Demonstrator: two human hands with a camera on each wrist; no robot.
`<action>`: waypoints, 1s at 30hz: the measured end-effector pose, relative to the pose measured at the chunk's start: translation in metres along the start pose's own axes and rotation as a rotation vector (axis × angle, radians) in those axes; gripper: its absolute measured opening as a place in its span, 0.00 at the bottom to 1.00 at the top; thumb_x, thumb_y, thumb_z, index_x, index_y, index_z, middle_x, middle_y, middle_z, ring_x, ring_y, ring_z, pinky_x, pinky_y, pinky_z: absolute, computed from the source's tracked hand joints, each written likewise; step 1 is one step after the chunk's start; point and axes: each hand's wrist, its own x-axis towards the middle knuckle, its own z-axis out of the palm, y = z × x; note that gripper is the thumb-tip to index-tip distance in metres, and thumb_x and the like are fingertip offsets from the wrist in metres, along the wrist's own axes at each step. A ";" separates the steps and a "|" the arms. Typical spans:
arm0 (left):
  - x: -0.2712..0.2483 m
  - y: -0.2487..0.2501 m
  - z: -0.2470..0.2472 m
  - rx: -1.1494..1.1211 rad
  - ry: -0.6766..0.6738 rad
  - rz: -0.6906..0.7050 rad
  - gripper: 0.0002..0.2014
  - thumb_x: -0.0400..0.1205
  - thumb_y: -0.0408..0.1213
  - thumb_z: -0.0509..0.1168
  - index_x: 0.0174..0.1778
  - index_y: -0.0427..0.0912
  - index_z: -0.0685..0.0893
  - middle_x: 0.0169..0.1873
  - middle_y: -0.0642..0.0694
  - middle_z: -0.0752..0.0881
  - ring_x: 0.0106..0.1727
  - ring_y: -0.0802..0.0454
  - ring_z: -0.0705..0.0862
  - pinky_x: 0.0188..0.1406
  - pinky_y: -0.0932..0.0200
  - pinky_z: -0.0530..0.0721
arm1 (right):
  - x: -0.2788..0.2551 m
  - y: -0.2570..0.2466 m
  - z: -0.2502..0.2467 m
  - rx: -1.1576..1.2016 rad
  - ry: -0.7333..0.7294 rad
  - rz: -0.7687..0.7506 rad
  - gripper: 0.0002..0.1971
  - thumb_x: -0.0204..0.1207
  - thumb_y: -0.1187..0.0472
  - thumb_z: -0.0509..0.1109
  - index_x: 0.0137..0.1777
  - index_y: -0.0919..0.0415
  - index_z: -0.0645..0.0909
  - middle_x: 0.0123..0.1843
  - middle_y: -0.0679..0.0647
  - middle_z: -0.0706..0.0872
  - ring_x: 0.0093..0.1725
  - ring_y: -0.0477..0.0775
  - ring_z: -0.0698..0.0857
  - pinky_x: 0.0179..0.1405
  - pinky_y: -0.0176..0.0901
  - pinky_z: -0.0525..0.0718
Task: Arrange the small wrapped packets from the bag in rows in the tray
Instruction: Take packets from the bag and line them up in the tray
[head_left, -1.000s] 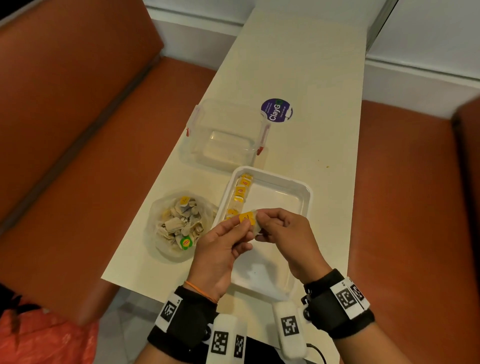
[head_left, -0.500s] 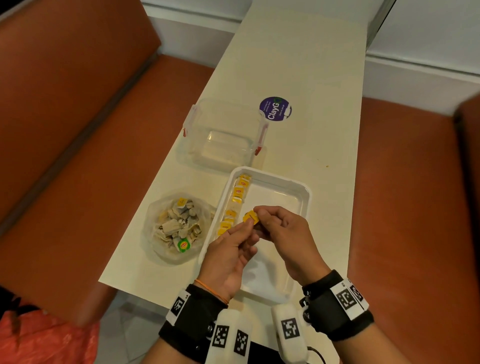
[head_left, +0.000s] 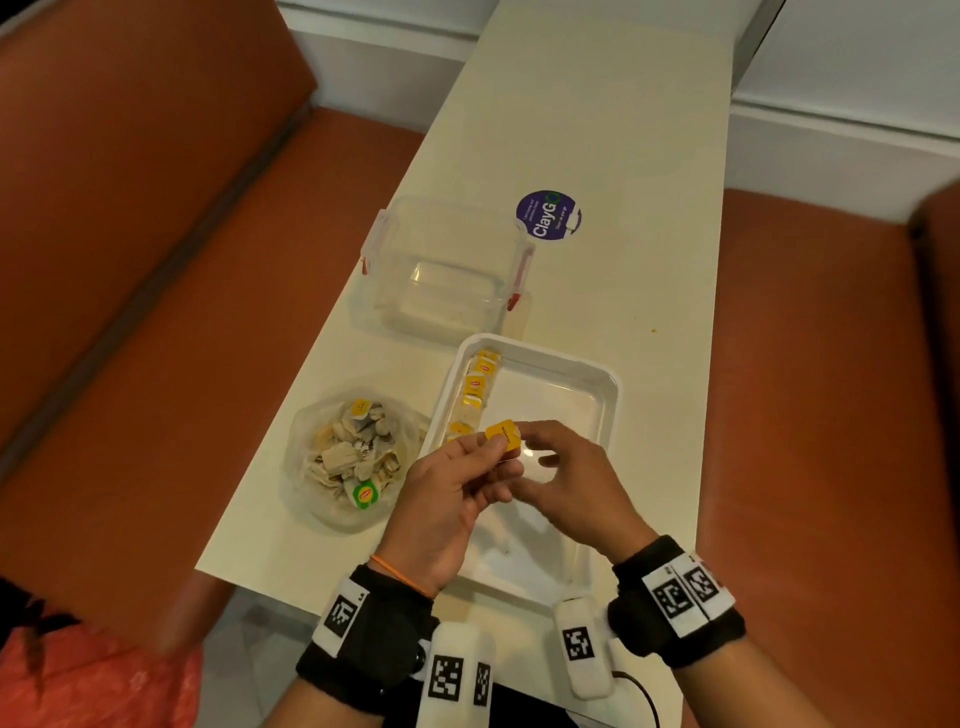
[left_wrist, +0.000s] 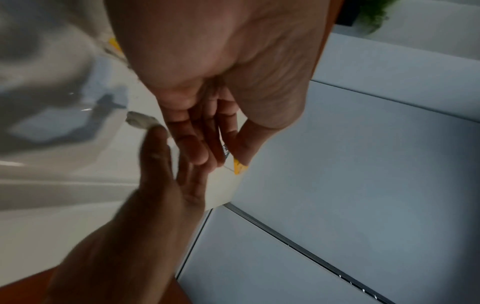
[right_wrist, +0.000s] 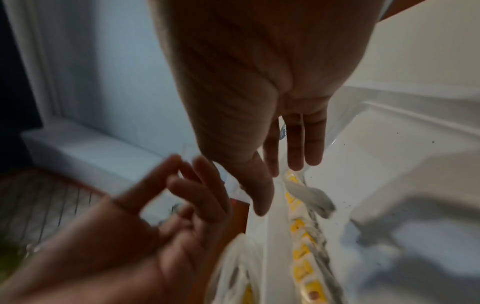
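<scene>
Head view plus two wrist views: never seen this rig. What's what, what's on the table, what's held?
No machine here: a person works with bare hands, wearing cameras. The big picture comes from a head camera looking down; the other two come from a camera on each wrist, looking along the fingers, so they are close and blurry.

On the table sit a white tray with one row of yellow packets along its left wall, a bag of loose packets, a clear tub and a purple sticker.

The left hand pinches a yellow packet above the tray. The right hand meets it there; whether it grips too is unclear.
</scene>
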 end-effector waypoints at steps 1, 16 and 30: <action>-0.001 0.002 0.001 0.018 -0.012 0.007 0.15 0.78 0.38 0.73 0.56 0.31 0.91 0.48 0.37 0.92 0.46 0.50 0.91 0.38 0.61 0.87 | 0.001 0.002 0.006 -0.045 0.003 0.001 0.25 0.71 0.52 0.84 0.68 0.38 0.85 0.65 0.33 0.86 0.65 0.39 0.84 0.66 0.44 0.84; -0.012 0.015 -0.015 -0.028 -0.055 0.032 0.14 0.78 0.35 0.71 0.54 0.30 0.90 0.49 0.35 0.91 0.45 0.47 0.91 0.33 0.60 0.85 | 0.001 -0.003 0.011 0.260 0.052 0.130 0.17 0.77 0.69 0.73 0.55 0.46 0.94 0.49 0.42 0.94 0.51 0.45 0.93 0.56 0.43 0.92; -0.004 -0.016 -0.017 0.087 0.168 -0.007 0.21 0.72 0.41 0.81 0.59 0.37 0.93 0.57 0.41 0.95 0.58 0.51 0.92 0.47 0.57 0.85 | -0.010 -0.031 0.001 0.530 -0.125 0.090 0.20 0.80 0.73 0.75 0.68 0.56 0.88 0.59 0.52 0.95 0.61 0.51 0.93 0.69 0.50 0.88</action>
